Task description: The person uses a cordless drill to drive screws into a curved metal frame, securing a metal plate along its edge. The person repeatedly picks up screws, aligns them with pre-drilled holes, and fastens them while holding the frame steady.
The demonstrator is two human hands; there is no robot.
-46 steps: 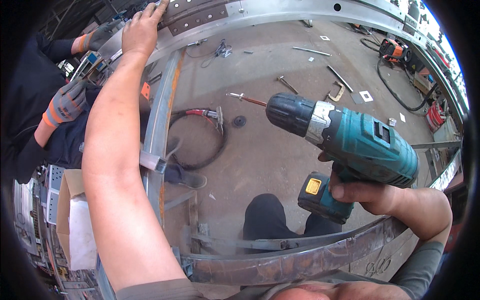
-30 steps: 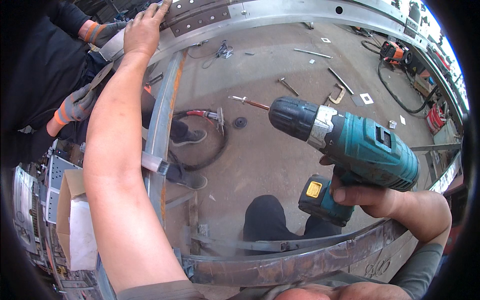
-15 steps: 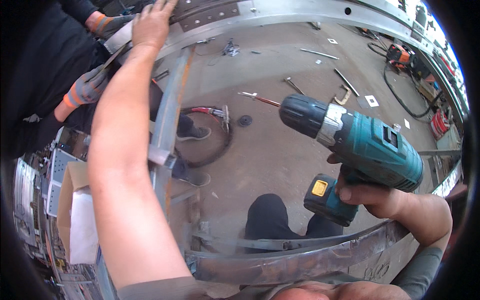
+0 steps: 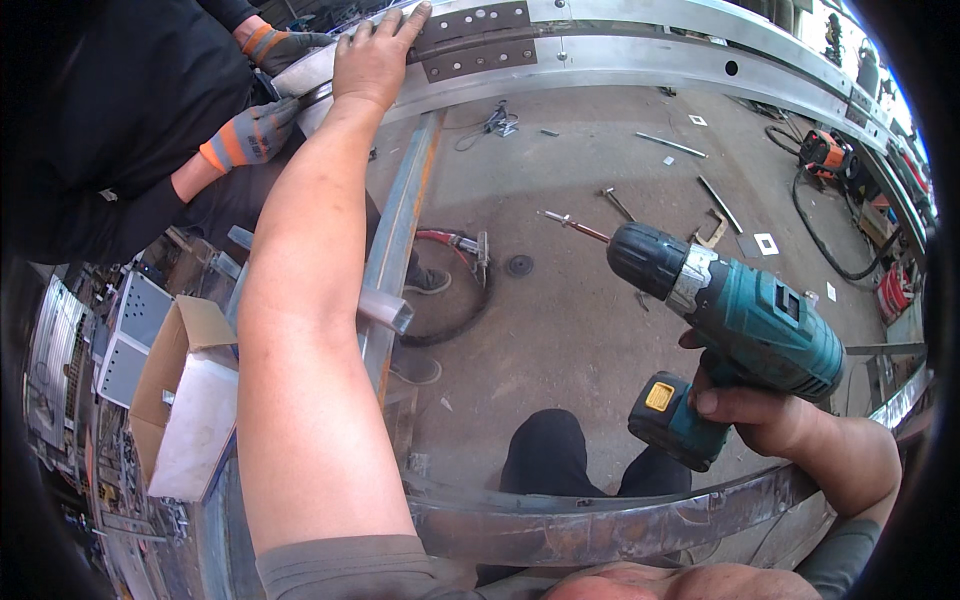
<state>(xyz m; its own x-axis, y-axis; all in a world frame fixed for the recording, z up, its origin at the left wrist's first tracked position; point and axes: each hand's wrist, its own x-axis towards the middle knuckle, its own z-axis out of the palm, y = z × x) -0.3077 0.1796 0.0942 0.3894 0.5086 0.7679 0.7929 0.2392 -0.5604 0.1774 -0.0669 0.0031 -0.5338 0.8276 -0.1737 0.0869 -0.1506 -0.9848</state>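
My left hand (image 4: 375,65) lies with outstretched fingers on the silvery metal beam (image 4: 640,65), beside two dark perforated plates (image 4: 480,62) fixed to it. In my right hand (image 4: 745,400) is a teal and black cordless drill (image 4: 765,310), gripped by its handle. A long, thin bit (image 4: 580,227) sticks out of its chuck, pointing up and left, clear of the beam. At the beam's left end, a co-worker's lower gloved hand (image 4: 250,135) and upper gloved hand (image 4: 285,48) hold its edge.
A steel bar (image 4: 400,230) runs under my left arm. An open cardboard box (image 4: 185,400) stands at left. On the floor lie a red-hosed tool (image 4: 465,245), a hammer (image 4: 618,203), a clamp (image 4: 714,230) and metal rods. A curved steel rail (image 4: 600,525) crosses in front of me.
The whole view has shifted, moving the scene right and slightly down. The co-worker's lower gloved hand has come closer to the beam's end. My right hand still grips the drill.
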